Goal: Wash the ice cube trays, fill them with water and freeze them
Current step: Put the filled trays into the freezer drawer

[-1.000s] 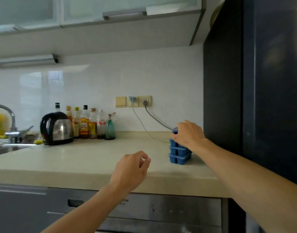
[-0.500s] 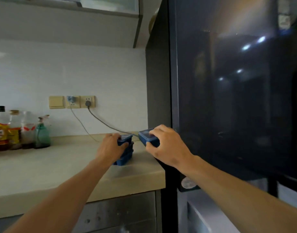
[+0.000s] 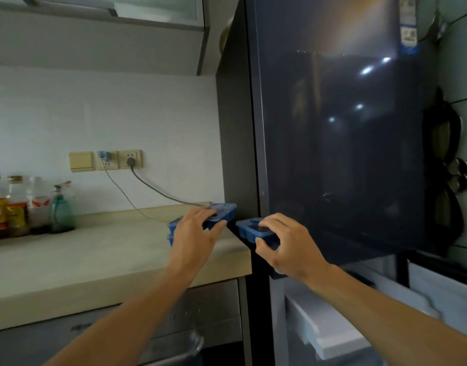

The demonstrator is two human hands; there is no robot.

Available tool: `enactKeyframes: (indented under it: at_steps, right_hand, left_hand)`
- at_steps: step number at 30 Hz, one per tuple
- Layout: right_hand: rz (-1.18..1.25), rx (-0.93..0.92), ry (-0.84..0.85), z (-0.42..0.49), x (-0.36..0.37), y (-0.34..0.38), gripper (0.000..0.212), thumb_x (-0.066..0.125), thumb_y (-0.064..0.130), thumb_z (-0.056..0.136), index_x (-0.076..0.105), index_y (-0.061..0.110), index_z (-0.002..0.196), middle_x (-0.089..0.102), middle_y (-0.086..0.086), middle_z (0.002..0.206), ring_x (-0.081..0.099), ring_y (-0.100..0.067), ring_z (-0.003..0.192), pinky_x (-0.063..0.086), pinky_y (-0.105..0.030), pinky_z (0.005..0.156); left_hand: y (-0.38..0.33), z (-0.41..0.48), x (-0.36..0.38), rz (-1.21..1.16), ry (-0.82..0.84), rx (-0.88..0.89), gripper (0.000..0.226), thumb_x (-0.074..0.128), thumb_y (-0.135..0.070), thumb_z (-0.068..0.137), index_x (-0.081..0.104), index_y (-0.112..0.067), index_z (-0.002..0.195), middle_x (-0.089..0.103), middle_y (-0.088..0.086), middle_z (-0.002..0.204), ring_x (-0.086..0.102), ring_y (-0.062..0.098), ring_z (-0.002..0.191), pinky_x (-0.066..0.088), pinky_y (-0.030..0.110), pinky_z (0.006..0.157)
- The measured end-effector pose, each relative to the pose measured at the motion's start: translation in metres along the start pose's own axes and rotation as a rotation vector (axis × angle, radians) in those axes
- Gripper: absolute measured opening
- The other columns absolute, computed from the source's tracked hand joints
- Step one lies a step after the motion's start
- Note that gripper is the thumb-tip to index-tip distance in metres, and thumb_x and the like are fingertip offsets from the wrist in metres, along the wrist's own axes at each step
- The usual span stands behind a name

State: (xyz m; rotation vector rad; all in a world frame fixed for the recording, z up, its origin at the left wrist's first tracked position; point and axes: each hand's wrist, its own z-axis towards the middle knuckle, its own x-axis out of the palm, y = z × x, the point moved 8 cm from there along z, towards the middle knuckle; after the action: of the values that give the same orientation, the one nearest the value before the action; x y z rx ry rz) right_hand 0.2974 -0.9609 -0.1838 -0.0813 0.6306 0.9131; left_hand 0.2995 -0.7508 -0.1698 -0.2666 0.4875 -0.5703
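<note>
The left hand (image 3: 195, 233) lies over a stack of blue ice cube trays, fingers curled across the top ice cube tray (image 3: 224, 210) and thumb pressed to its near edge. Under the palm, the corner of a lower tray (image 3: 170, 238) peeks out at the left. Just to the right, apart from the stack, the right hand (image 3: 287, 241) pinches a separate ice cube tray (image 3: 249, 228) between thumb and curled fingers. This tray is held in the air past the end of the countertop (image 3: 95, 254) on which the stack rests.

Behind and above the right hand stands the dark glossy refrigerator door (image 3: 346, 154). Below the right forearm a white drawer (image 3: 330, 336) shows. Beyond the left hand a grey cable (image 3: 158, 191) runs up to the wall sockets (image 3: 129, 158). Farther left stand a green spray bottle (image 3: 62, 210) and condiment bottles (image 3: 13, 204).
</note>
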Motion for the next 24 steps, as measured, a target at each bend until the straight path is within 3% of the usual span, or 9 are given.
enactKeyframes:
  at_steps: [5,7,10,12,16,20,24]
  right_hand:
    - [-0.042,0.047,-0.019,-0.047,-0.026,-0.018,0.042,0.056,0.04,0.083,0.071,0.007,0.104,0.067,-0.001,0.101,0.063,-0.018,0.085,0.055,-0.033,0.074]
    - [-0.063,0.074,-0.005,-0.066,-0.036,-0.032,0.039,0.057,0.038,0.083,0.07,0.007,0.101,0.066,0.0,0.098,0.062,-0.017,0.082,0.055,-0.034,0.071]
    - [-0.117,0.127,0.011,-0.096,-0.048,-0.061,0.036,0.058,0.036,0.082,0.071,0.008,0.099,0.067,0.0,0.096,0.062,-0.017,0.079,0.055,-0.033,0.069]
    - [-0.157,0.178,0.021,-0.114,-0.052,-0.084,0.033,0.061,0.034,0.081,0.071,0.009,0.099,0.066,0.001,0.096,0.061,-0.017,0.078,0.053,-0.031,0.069]
    - [-0.195,0.287,0.071,-0.149,-0.047,-0.14,0.029,0.069,0.027,0.082,0.07,0.009,0.105,0.061,0.003,0.098,0.057,-0.017,0.082,0.048,-0.03,0.074]
    - [-0.218,0.379,0.2,-0.174,-0.026,-0.202,0.035,0.068,0.033,0.086,0.066,0.014,0.116,0.052,0.01,0.105,0.053,-0.012,0.089,0.043,-0.022,0.079]
    - [-0.147,0.5,0.289,-0.188,-0.004,-0.263,0.04,0.065,0.042,0.086,0.065,0.019,0.119,0.05,0.014,0.106,0.053,-0.006,0.089,0.04,-0.01,0.074]
  left_hand:
    - [-0.043,-0.043,0.028,-0.09,0.04,0.041,0.038,0.076,-0.035,0.087,0.073,-0.016,0.12,0.068,-0.003,0.124,0.061,0.007,0.11,0.042,0.013,0.095]
    - [-0.057,-0.059,0.041,-0.098,0.07,0.075,0.039,0.076,-0.037,0.087,0.072,-0.018,0.121,0.069,-0.005,0.122,0.057,-0.003,0.104,0.036,-0.001,0.089]
    - [-0.073,-0.08,0.065,-0.108,0.136,0.108,0.04,0.075,-0.041,0.087,0.072,-0.021,0.121,0.069,-0.009,0.119,0.055,-0.007,0.099,0.034,-0.004,0.083]
    - [-0.079,-0.093,0.086,-0.113,0.189,0.114,0.04,0.074,-0.044,0.087,0.071,-0.024,0.121,0.069,-0.012,0.119,0.056,-0.007,0.098,0.037,-0.002,0.083]
    - [-0.085,-0.121,0.137,-0.117,0.299,0.091,0.038,0.075,-0.046,0.085,0.072,-0.028,0.119,0.07,-0.014,0.118,0.064,0.002,0.1,0.052,0.02,0.087]
    - [-0.082,-0.142,0.202,-0.06,0.448,0.063,0.039,0.071,-0.052,0.086,0.071,-0.031,0.119,0.069,-0.016,0.119,0.064,0.004,0.103,0.052,0.023,0.088]
    - [-0.072,-0.151,0.271,0.033,0.576,0.03,0.042,0.064,-0.058,0.088,0.067,-0.033,0.122,0.066,-0.016,0.121,0.063,0.007,0.105,0.053,0.026,0.088]
